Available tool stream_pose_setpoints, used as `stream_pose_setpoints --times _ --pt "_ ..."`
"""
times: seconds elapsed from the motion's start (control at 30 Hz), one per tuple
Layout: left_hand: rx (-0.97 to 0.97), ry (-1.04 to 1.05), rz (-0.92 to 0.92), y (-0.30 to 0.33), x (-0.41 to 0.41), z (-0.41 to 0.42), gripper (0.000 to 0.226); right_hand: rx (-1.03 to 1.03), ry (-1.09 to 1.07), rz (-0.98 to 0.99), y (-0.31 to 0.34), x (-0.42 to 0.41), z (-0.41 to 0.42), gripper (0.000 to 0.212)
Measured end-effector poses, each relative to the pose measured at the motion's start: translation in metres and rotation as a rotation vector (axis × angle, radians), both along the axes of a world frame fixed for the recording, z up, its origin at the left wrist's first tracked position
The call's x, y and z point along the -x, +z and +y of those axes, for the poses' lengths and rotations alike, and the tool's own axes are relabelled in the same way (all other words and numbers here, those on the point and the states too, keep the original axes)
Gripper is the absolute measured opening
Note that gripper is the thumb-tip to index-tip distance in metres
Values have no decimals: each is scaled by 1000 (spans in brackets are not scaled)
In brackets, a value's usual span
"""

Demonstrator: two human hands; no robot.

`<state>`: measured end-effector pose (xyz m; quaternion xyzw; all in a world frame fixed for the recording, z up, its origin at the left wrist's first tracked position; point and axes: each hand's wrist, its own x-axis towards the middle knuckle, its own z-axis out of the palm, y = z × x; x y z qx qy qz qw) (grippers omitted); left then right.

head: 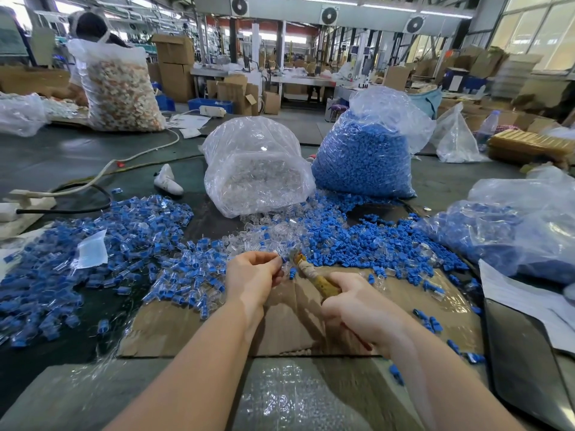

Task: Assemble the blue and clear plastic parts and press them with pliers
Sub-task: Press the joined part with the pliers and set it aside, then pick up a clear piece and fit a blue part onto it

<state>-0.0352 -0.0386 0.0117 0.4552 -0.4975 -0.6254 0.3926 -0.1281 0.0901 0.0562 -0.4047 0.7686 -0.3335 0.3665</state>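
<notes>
My left hand point(252, 275) pinches a small blue and clear plastic part point(283, 260) at its fingertips, over a sheet of cardboard point(286, 325). My right hand point(357, 309) grips the yellowish handles of a pair of pliers point(314, 275), whose tip points up-left and sits right next to the pinched part. Loose blue plugs point(367, 241) lie in a heap ahead to the right. Clear caps point(267, 225) are scattered ahead. A wide spread of joined blue-and-clear pieces point(124, 244) covers the table to the left.
A clear bag of clear caps point(255, 169) and a bag of blue plugs point(364, 160) stand behind the work spot. Another bag of blue parts point(510, 231) lies at right, above papers point(525, 306). A white cable point(102, 169) and a power strip point(18, 206) are at left. A person point(90, 29) sits far left.
</notes>
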Motion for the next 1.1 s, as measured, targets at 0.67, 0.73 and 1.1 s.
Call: stream_pose_setpoints --times 0.67,0.73,1.1 --pt "796 210 -990 -12 -49 -37 27 -295 -424 877 -34 93 12 65" --pt "864 161 -860 -14 -41 -28 24 -311 -413 891 -34 95 12 67" --pt "985 -225 -674 -30 1 10 33 -377 -354 921 -33 94 8 61"
